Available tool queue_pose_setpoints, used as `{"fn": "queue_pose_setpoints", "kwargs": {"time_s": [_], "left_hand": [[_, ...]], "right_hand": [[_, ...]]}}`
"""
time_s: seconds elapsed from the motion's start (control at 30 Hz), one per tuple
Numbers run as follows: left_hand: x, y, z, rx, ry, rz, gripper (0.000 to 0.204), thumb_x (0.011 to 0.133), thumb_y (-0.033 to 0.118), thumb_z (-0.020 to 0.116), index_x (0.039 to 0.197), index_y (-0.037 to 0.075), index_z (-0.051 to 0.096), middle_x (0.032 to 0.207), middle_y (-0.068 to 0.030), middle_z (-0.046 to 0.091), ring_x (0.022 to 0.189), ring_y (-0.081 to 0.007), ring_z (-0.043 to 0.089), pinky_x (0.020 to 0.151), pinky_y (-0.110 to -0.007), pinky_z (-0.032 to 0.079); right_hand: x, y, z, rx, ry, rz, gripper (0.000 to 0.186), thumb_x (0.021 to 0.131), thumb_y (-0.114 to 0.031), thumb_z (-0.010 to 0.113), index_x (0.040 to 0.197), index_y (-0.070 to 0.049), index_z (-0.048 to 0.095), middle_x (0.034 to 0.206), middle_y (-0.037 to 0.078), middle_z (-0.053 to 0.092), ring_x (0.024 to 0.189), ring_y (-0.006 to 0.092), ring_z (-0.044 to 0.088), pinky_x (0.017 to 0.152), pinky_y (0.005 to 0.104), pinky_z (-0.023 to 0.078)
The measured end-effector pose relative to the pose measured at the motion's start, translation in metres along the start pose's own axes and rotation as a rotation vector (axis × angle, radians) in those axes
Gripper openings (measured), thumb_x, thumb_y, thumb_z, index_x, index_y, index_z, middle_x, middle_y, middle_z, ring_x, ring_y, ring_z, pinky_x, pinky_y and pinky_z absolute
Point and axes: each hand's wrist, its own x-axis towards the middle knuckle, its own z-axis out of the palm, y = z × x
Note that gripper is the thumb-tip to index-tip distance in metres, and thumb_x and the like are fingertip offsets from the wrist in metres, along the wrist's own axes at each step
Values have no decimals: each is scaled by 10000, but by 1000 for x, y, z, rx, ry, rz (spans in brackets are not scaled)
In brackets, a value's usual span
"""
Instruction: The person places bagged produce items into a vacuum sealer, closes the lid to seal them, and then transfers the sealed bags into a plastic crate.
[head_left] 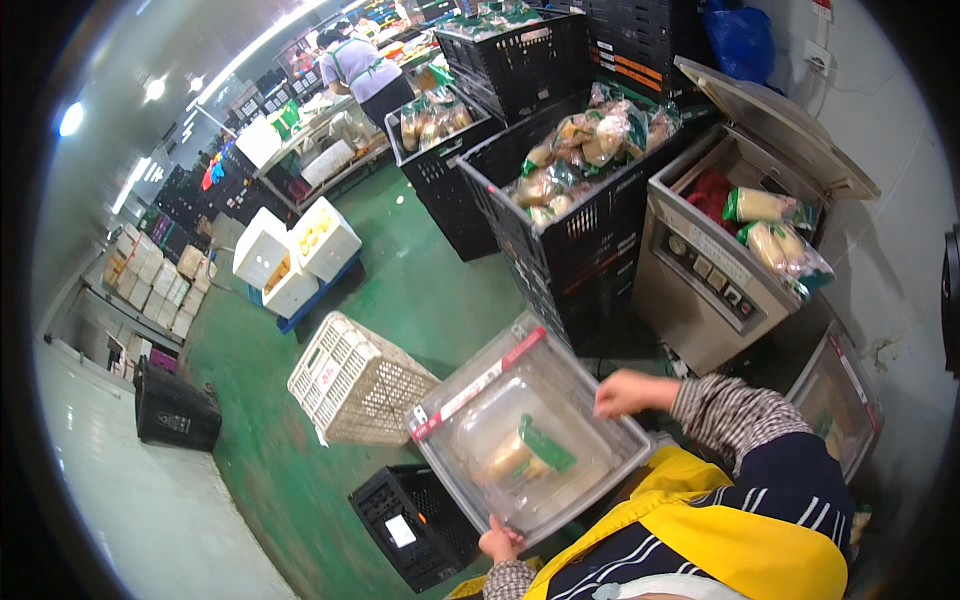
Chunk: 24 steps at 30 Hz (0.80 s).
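Observation:
In front of me is a vacuum packing machine's clear lid [475, 410], with a red and white strip along its far edge. Through it I see a bag with pale contents and a green part [530, 450]. My left hand [501, 541] is closed on the lid's near left corner. My right hand [634, 392], fingers curled, is closed at its right edge. To the right stands a steel vacuum packing machine [700, 285] with its lid [780, 125] raised. Clear and green bags of pale food [765, 206] lie in its chamber, beside something dark red [710, 190].
Black crates [570, 250] piled with bagged food stand beyond. A white basket [350, 380] and a black crate [415, 525] sit left of the lid. White foam boxes [335, 240] rest farther off on the green floor. A person [360, 72] bends over a table in the back.

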Motion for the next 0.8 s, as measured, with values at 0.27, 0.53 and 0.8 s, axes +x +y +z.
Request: {"fn": "queue_pose_setpoints", "kwargs": {"time_s": [0.27,0.53,0.8], "left_hand": [[-34,-9,40,183,424,113,643,886,607,463,683,-2,493,527,-130,509,432,-287,518,421,-424,460],[-121,8,116,585,567,183,559,882,525,518,766,-21,523,632,-147,548,555,-302,552,521,-420,479],[-142,15,158,705,577,195,486,879,444,574,849,-41,553,738,-164,587,677,-317,587,622,-417,498]], "right_hand": [[82,66,-351,-327,1119,-173,124,791,-192,621,787,-75,663,804,121,640,794,313,622,680,399,501],[214,132,-492,-757,1324,-69,246,856,-113,484,1036,-131,651,1062,25,615,1042,243,537,891,373,440],[256,134,-527,-742,1378,-65,158,841,-154,562,849,-165,720,876,30,681,912,235,609,943,434,411]]}}
